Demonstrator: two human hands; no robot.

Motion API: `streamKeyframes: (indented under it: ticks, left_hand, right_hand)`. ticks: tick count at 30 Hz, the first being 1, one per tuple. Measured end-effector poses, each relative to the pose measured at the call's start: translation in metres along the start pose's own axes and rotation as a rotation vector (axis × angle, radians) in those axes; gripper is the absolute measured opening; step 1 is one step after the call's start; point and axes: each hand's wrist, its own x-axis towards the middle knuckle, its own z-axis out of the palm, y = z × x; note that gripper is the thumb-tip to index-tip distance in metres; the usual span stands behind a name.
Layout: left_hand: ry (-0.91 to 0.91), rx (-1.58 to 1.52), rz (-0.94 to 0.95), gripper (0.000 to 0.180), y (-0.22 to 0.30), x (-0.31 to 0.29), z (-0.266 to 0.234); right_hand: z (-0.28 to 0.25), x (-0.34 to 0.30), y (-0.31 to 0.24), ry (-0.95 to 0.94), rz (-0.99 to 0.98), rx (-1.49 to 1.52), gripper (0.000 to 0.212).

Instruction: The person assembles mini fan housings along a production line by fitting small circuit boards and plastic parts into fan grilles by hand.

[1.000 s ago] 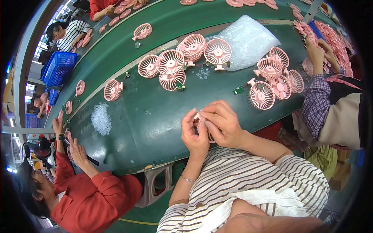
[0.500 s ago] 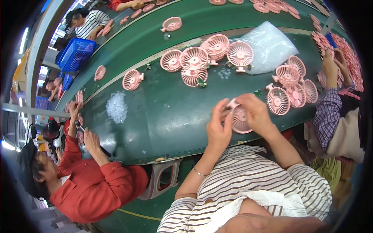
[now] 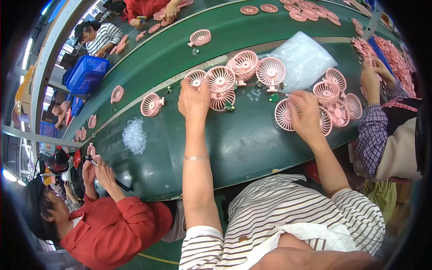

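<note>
My left hand (image 3: pixel 194 100) is stretched out over the work surface, its fingers and thumb around the near edge of a round pink fan housing (image 3: pixel 196 79) with slatted ribs. At the right, my right hand (image 3: pixel 308 115) holds another pink fan housing (image 3: pixel 283 114) by its right edge, its fingers partly covering it. Beside the left hand stands a cluster with a pink fan housing (image 3: pixel 221 78) in front. Several more lie under and behind my right hand, one of them showing pink fan blades (image 3: pixel 339 113). A small green circuit board (image 3: pixel 273 97) sits near the right-hand housing.
A pile of small clear rings (image 3: pixel 134 136) lies left on the green table (image 3: pixel 171 153). A clear plastic bag (image 3: pixel 300 58) lies behind the housings. A co-worker in red (image 3: pixel 112 225) sits at left; another in a checked sleeve (image 3: pixel 370 139) works at right beside heaped pink parts.
My hands were together at the near edge around one fan housing. They have parted: the left reached forward-left to the far cluster, the right moved right, where a housing now sits under its fingers.
</note>
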Motion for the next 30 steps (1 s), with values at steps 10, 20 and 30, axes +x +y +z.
streamKeyframes:
  ticks: [10,20,30]
  left_hand:
    - [-0.081,-0.213,0.584,0.011,-0.002,-0.045,-0.054]
    - [-0.122,-0.022,0.383,0.057,-0.026,-0.157,-0.032]
    - [-0.103,0.008,0.118,0.048,-0.051,-0.189,-0.046]
  right_hand:
    - [0.035,0.028,-0.014,-0.285,-0.038,0.025,0.008]
    - [0.096,0.049,-0.021,-0.401,-0.187,-0.159,0.007]
    - [0.144,0.038,-0.141,-0.698,-0.393,0.431,0.025]
